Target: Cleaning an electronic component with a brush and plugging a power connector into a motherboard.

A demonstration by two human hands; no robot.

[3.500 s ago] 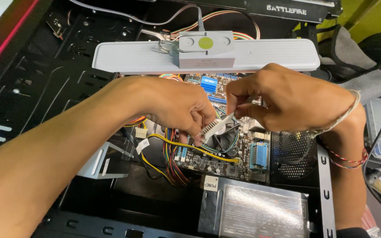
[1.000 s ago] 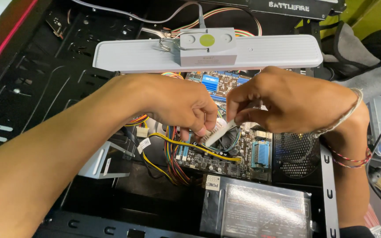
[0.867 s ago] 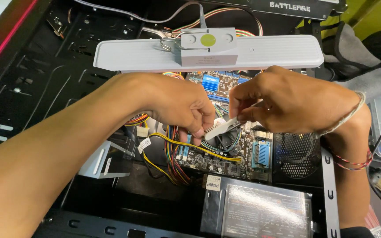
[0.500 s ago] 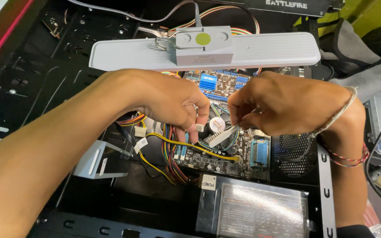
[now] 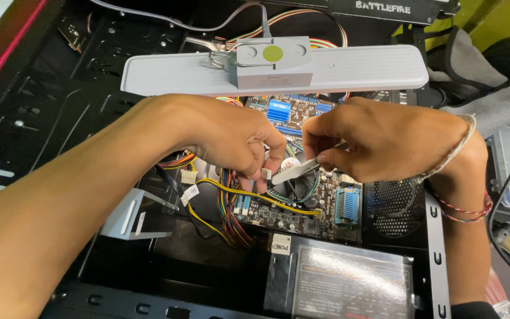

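Note:
Both my hands work inside an open black computer case [image 5: 60, 118]. My left hand [image 5: 231, 139] pinches a small white connector [image 5: 266, 173] between its fingertips, just above the round cooler fan [image 5: 299, 188] on the motherboard [image 5: 278, 109]. My right hand [image 5: 385, 139] grips a slim silver metal tool [image 5: 293, 171]. The tool's tip points left and nearly touches the connector. A thin bracelet and red threads circle my right wrist.
A grey light bar [image 5: 349, 68] with a clamp spans the case above my hands. Yellow, red and black cables [image 5: 231, 207] run left of the fan. A blue socket [image 5: 347, 204], a mesh vent [image 5: 394, 207] and a black power supply [image 5: 349, 283] lie nearby.
My hands stay over the fan throughout. The tool in my right hand has shifted slightly, its tip now closer to my left fingertips and the white connector.

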